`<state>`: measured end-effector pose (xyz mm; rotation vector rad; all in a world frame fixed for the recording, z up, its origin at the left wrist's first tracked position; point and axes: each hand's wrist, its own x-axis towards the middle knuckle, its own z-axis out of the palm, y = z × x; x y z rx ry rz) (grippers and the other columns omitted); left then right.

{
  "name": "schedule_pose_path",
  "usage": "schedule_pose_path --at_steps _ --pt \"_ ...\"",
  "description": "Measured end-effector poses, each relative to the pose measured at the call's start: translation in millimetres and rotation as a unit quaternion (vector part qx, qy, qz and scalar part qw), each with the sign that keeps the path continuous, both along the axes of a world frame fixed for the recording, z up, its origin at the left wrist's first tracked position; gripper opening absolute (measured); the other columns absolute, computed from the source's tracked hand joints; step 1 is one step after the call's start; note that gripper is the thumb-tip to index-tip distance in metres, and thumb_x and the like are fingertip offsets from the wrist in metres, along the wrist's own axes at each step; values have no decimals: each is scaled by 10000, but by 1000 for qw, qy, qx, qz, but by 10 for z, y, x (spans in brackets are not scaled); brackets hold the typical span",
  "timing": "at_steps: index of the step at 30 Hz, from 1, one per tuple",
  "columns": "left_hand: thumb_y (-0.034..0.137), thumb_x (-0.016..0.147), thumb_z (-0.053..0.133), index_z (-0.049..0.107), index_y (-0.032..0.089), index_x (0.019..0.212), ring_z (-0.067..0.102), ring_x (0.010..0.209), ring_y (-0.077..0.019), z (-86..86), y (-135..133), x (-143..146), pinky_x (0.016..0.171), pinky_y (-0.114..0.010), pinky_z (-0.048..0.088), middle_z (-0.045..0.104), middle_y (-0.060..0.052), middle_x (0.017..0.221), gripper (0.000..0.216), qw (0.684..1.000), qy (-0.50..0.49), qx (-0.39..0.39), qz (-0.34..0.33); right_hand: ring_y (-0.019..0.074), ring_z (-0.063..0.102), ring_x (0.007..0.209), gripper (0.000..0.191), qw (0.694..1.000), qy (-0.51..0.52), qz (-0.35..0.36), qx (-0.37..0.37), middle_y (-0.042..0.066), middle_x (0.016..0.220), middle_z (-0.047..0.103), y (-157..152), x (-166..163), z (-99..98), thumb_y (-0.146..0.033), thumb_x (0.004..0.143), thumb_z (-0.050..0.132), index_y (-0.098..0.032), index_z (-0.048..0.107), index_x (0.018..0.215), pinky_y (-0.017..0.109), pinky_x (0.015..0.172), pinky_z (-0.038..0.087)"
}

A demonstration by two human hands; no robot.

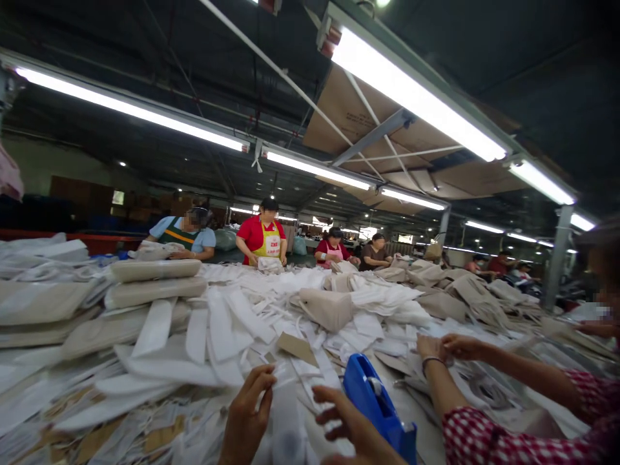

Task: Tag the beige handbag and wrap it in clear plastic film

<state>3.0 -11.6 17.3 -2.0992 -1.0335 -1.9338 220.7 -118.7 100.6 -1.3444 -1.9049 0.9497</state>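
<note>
My left hand (248, 413) is at the bottom middle, its thumb and fingers pinched on a long white strip (285, 413) that runs down between both hands. My right hand (351, 429) is beside it, fingers curled toward the same strip, and I cannot see whether it grips it. A blue tape dispenser (380, 403) stands just right of my right hand. White and beige cut pieces (227, 336) cover the table in front of me.
A co-worker in a red checked sleeve (484, 436) reaches in from the right, both hands (448, 349) on the pile. Several people work at the far side of the table (264, 242). Stacked beige bundles (155, 281) lie at the left. Strip lights hang overhead.
</note>
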Motion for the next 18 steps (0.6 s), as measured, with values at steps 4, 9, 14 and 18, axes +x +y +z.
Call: schedule_pose_path --at_steps 4,9,14,18 --pt "266 912 516 688 232 891 725 920 -176 -10 28 -60 809 -239 599 740 -39 1001 177 1000 -16 -9 -24 370 230 1434 1234 992 -9 11 125 139 1558 283 729 -587 -241 -270 441 912 -233 308 1516 526 1174 204" --pt "378 889 559 699 220 866 710 711 -142 -50 74 -116 686 -171 567 737 2 813 213 989 -88 -105 -52 335 530 1203 953 987 131 42 80 88 1268 607 1121 -831 -500 -301 447 887 -243 559 1339 447 1031 406" --pt "470 821 596 675 203 826 676 656 -140 -52 12 -56 644 -167 534 718 4 761 279 956 -207 -201 -60 199 616 748 541 952 303 15 -46 -12 791 673 1176 -892 -621 -218 440 823 -171 665 955 310 717 456" --pt "448 787 606 667 203 854 678 652 -155 -33 3 -118 604 -180 536 723 -2 768 261 948 -199 -243 -57 177 612 743 471 937 345 -1 -58 -5 802 694 1077 -1010 -626 -204 455 790 -147 664 906 279 695 438"
